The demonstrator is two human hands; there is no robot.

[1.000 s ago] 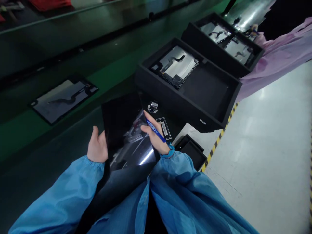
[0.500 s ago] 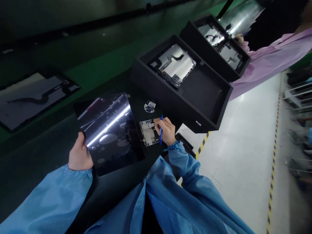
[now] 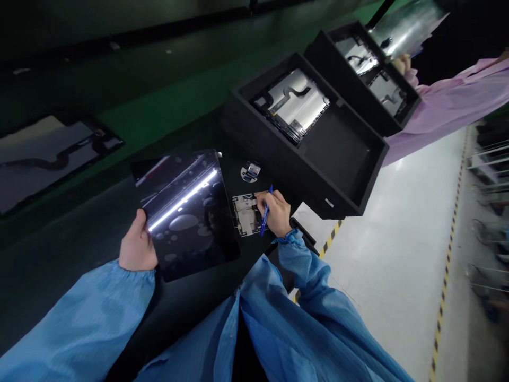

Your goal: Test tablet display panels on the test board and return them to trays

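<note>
My left hand (image 3: 138, 243) grips the left edge of a glossy dark screen panel (image 3: 191, 228), thumb on its face. The panel is tilted, and a bright strip of light and roundish smudges show on it. A blue pen (image 3: 265, 212) is held in my closed right hand (image 3: 277, 211), slanting past the fingers. That hand rests at the right edge of a small circuit board (image 3: 245, 215) with pale patches, close beside the panel. The fingers cover part of the board; whether they pinch its edge I cannot tell. A shiny curled piece (image 3: 250, 172) lies above the board.
A black box (image 3: 338, 154) behind holds a silver screen part (image 3: 296, 101) with a dark flex cable. Another black box (image 3: 358, 79) stands beyond it, near a co-worker's pink sleeve (image 3: 449, 114). At left lies a grey panel (image 3: 35, 164). Yellow-black tape (image 3: 441, 313) marks the floor.
The view has shifted slightly, so most things sit a little further right. The panel and both hands keep nearly the same pose; the pen leans slightly more.
</note>
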